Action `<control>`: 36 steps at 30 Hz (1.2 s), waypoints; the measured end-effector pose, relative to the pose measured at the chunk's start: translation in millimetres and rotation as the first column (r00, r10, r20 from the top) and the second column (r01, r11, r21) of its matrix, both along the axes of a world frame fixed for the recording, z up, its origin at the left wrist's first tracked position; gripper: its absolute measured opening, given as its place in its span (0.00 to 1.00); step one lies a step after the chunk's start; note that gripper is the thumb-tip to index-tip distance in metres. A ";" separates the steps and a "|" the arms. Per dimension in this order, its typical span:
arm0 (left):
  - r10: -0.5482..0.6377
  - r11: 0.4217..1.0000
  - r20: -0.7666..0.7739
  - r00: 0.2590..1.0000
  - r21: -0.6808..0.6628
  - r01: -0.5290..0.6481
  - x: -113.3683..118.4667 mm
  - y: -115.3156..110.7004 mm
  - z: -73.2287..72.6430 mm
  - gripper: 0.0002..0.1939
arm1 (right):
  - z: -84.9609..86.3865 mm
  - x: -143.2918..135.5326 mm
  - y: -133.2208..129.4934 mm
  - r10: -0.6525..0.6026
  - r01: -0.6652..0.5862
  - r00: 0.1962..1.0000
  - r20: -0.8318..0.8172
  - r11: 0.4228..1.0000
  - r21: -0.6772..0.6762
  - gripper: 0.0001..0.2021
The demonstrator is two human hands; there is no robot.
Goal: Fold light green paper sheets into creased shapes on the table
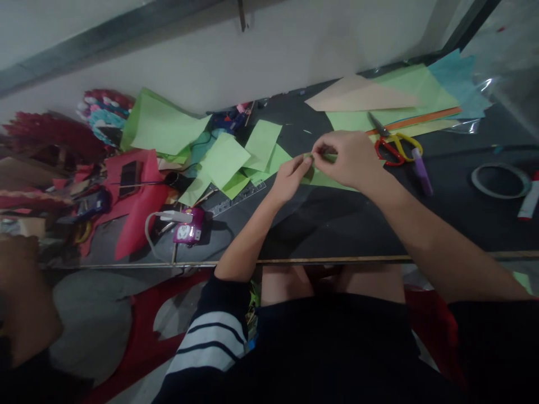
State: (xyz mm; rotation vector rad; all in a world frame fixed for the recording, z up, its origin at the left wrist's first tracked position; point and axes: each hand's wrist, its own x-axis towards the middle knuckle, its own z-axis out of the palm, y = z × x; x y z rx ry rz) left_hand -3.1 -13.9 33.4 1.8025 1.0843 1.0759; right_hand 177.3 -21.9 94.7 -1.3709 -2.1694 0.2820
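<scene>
Head view: one table [320, 235], dark-topped, carrying paper and tools. Left hand [290, 177]: thumb and fingers together, clamped on a small green piece [309, 155], details too small to read. Right hand [349, 160]: thumb and forefinger pinched together on the same piece, fingertips close against those of the left; the piece sits between the two, above the table. Beneath and beside the hands: green paper [330, 179], lying flat, partly covered by the right hand. Left of the hands: several light green paper pieces [225, 160], overlapping; one clear ruler [240, 197], near them and set at a slant; one purple adapter [188, 229], white plug [174, 216] on its top, cable looping off toward the table edge. Farther left: red paper [143, 219], one dark rectangular item [129, 178] resting on it; large green sheets [164, 126], curled, behind. Right of the hands: one pair of scissors [391, 143], red and yellow handles, blades parted; one purple tube [422, 174], touching or just beside the yellow handle; one roll of tape [501, 180], flat; one red-and-white tube [528, 201], at the right border. Behind the scissors: peach sheet [362, 95] over a green sheet [404, 84], with blue sheets [458, 84] at the far right corner. Left border: another person's hand [19, 252], blurred.
</scene>
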 end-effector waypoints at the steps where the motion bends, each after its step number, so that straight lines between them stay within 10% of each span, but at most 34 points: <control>1: 0.048 0.998 0.005 0.999 0.041 -0.048 1.2 0.2 -0.3 0.21 | -3.1 -0.5 0.4 -0.009 0.009 1.000 -0.007 1.000 -0.005 0.08; 11: 0.285 0.937 -0.075 0.956 0.234 -0.261 9.3 -6.6 -4.7 0.15 | -1.4 -7.0 -6.9 -0.139 0.129 0.963 -0.233 0.990 -0.055 0.02; 19: 0.332 0.890 -0.156 0.930 0.379 -0.254 5.5 -5.7 -9.0 0.16 | -7.1 -1.7 -7.1 -0.191 0.191 0.976 -0.106 0.982 -0.012 0.03; 36: 0.430 0.856 0.119 0.895 0.262 -0.446 -24.2 14.0 -4.7 0.24 | 6.4 47.5 -4.8 -0.415 0.421 0.906 0.078 0.904 -0.076 0.03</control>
